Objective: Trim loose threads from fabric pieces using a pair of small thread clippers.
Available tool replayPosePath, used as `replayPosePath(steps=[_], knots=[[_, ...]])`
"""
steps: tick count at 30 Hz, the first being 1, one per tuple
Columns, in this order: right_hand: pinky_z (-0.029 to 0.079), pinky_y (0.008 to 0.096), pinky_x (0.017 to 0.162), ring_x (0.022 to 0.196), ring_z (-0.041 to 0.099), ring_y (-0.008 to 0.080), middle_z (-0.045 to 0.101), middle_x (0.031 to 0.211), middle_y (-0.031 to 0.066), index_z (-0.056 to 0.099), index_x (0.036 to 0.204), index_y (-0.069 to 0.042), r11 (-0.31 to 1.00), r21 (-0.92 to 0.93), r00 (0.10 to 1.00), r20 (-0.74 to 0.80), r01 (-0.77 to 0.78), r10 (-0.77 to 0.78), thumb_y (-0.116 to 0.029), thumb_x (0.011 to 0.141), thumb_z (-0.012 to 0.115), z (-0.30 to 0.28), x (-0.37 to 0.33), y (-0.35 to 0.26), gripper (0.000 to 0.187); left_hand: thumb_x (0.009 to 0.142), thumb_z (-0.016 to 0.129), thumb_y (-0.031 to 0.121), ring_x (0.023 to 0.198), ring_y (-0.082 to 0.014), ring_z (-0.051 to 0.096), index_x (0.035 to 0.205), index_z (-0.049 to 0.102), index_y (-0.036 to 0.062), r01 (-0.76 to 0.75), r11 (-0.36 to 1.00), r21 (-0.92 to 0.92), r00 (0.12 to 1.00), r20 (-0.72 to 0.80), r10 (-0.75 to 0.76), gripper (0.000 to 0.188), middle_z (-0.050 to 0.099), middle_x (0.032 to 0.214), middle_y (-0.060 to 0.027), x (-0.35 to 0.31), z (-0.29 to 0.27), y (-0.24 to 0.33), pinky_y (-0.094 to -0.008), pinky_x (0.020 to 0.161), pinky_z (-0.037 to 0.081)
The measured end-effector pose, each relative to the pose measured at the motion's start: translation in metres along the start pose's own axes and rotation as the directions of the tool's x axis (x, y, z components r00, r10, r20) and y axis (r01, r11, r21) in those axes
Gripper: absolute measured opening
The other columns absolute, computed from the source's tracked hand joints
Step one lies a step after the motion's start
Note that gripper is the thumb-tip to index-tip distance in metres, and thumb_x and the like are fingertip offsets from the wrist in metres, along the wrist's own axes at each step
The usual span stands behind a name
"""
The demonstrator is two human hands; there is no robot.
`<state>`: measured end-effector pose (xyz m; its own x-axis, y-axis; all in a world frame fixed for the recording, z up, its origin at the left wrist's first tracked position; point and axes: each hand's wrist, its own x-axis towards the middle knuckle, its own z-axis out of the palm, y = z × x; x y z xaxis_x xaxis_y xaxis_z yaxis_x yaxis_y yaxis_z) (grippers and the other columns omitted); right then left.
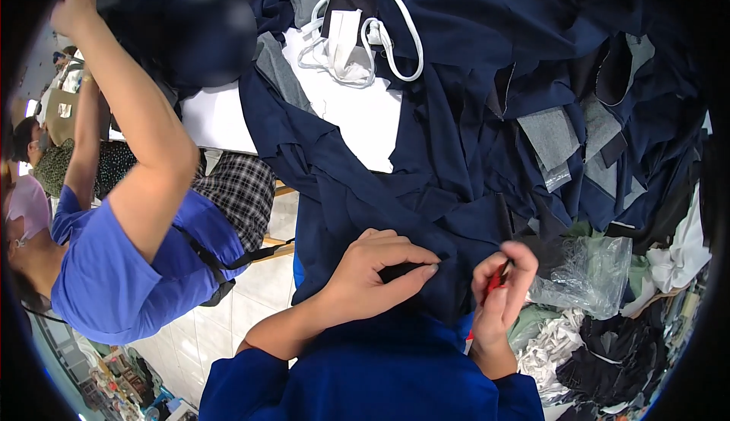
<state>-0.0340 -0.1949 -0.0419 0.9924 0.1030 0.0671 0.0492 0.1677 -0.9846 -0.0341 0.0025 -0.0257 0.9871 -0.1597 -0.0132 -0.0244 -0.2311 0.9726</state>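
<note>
Right hand [496,311] has its fingers curled around a small red tool [496,277] with a dark end; the fingers hide most of it, so type not readable. Left hand [363,276]: thumb and index tips nearly together over the navy cloth [357,208]; cannot tell whether fabric or thread sits between them. That cloth lies in front of the torso, running from under the left hand up onto the table, with the red tool just off to its right side. Clutter: navy fabric [487,11] piled in loose folds across the far side and right, grey pieces [549,144] sticking out of it at the right. White sheet [372,128] beyond the left hand, partly covered by navy folds; looped white cord [414,30] lies over its far end. Close on the right, beside the right hand: clear plastic bag [597,276], crumpled, then white scraps [555,341] and a black cloth heap [620,356] lower down. Left side is taken up by a co-worker in a blue-violet shirt [137,269], near arm raised and blocking part of the view behind. Pale tiled floor [190,345] shows between the two people.
</note>
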Motion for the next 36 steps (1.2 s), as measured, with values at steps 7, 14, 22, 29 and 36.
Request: replayPosePath(steps=[7,14,22,29,36], knots=[[0.045,0.0243,0.055,0.059,0.061,0.0188,0.062,0.07,0.0108,0.064,0.098,0.001,0.893,-0.426,0.961,0.276,0.145,-0.024,-0.005,0.068,0.078,0.006,0.012,-0.019,0.034,0.079,0.068,0.01,0.064,-0.0124,0.053,0.089,0.07,0.0087,0.009,1.0,0.004,0.998,-0.056,-0.009,0.01,0.063,0.071,0.0009,0.002,0.001,0.0,-0.0279,0.068,0.033],[0.045,0.0243,0.054,0.058,0.061,0.0192,0.064,0.071,0.0117,0.065,0.097,0.002,0.86,-0.476,0.965,0.252,0.184,-0.067,-0.005,0.068,0.077,0.006,0.015,-0.019,0.032,0.079,0.068,0.01,0.064,-0.0118,0.051,0.089,0.07,0.0086,0.003,1.0,0.018,0.998,-0.061,-0.002,0.01,0.065,0.074,0.0015,0.002,0.001,0.0,-0.0281,0.069,0.032],[0.045,0.0237,0.054,0.057,0.06,0.0187,0.063,0.07,0.0118,0.065,0.097,0.003,0.863,-0.476,0.97,0.236,0.17,-0.061,-0.006,0.069,0.077,0.004,0.011,-0.017,0.032,0.079,0.069,0.01,0.063,-0.0122,0.052,0.089,0.07,0.0083,0.012,1.0,0.001,0.999,-0.053,-0.012,0.011,0.064,0.071,0.0011,0.001,0.003,0.0,-0.0284,0.069,0.032],[0.045,0.024,0.054,0.057,0.06,0.0181,0.063,0.07,0.0113,0.066,0.097,0.003,0.864,-0.479,0.973,0.228,0.153,-0.046,-0.004,0.069,0.077,0.005,0.013,-0.017,0.031,0.078,0.069,0.01,0.062,-0.012,0.052,0.088,0.07,0.0084,-0.008,0.998,0.055,0.999,-0.049,0.011,0.011,0.063,0.069,0.0015,0.002,0.004,0.001,-0.0281,0.068,0.032],[0.048,0.0262,0.055,0.059,0.065,0.0225,0.067,0.073,0.0115,0.067,0.092,0.0,0.84,-0.501,0.972,0.2,0.209,-0.123,-0.002,0.068,0.076,0.001,0.018,-0.007,0.026,0.077,0.069,0.01,0.062,-0.0142,0.051,0.086,0.07,0.0087,-0.038,0.994,0.106,0.998,-0.036,0.042,0.009,0.063,0.07,0.001,0.008,0.006,0.005,-0.0288,0.067,0.032]])
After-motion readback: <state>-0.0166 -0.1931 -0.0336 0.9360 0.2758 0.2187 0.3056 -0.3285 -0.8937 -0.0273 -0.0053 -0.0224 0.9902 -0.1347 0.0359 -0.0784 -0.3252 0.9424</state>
